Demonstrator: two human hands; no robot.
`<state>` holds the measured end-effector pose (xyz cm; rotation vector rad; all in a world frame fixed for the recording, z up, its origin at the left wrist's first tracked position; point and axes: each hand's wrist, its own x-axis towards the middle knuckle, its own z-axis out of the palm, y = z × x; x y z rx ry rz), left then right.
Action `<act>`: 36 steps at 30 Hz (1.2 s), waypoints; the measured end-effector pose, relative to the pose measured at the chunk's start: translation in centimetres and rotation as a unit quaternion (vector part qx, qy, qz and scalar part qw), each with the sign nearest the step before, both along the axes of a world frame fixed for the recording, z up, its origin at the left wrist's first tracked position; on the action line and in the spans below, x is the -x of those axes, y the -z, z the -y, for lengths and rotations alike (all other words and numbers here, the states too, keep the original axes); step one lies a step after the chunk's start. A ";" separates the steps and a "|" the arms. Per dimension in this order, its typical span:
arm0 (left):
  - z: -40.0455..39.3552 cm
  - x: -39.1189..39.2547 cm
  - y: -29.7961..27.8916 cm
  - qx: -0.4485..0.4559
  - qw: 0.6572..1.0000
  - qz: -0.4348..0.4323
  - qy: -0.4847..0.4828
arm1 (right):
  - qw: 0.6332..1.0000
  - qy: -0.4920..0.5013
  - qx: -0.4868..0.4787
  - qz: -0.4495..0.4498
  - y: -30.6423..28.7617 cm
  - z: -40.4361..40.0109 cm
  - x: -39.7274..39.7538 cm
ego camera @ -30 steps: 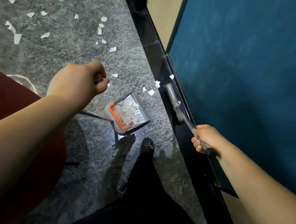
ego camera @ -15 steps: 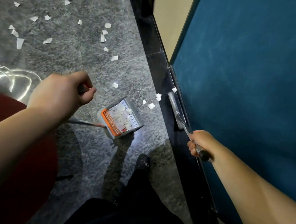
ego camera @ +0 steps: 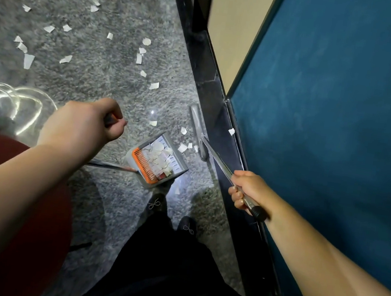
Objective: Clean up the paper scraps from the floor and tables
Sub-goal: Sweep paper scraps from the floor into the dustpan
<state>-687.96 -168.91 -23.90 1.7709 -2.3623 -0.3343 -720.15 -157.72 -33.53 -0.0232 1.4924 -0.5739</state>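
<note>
broom (ego camera: 198,129) swept nearer dustpan (ego camera: 159,161)

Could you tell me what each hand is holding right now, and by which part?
Left hand grips the dustpan handle's top; right hand grips the broom handle's upper end.

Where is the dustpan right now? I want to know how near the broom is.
In the head view the dustpan sits on the grey floor at centre, just left of the broom head, ahead of the feet.
</note>
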 end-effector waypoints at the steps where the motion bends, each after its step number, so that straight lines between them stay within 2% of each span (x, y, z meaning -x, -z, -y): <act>1: 0.4 -0.1 0.0 0.000 1.000 0.002 0.001 | 1.000 -0.007 0.002 -0.011 0.1 0.5 -0.3; 8: 4.3 -0.4 0.3 -0.007 1.000 -0.006 0.009 | 0.993 -0.033 0.004 -0.116 0.8 4.8 0.8; 21: 9.6 -0.9 0.4 -0.015 1.000 -0.007 0.022 | 0.986 -0.023 -0.012 -0.167 5.1 11.2 3.0; 29: 11.2 0.3 0.6 -0.002 1.000 -0.001 -0.007 | 0.987 -0.079 -0.036 -0.138 6.6 16.7 3.2; 36: 11.6 0.6 0.6 0.001 1.000 -0.001 -0.025 | 0.999 -0.044 -0.015 -0.023 4.4 18.4 4.4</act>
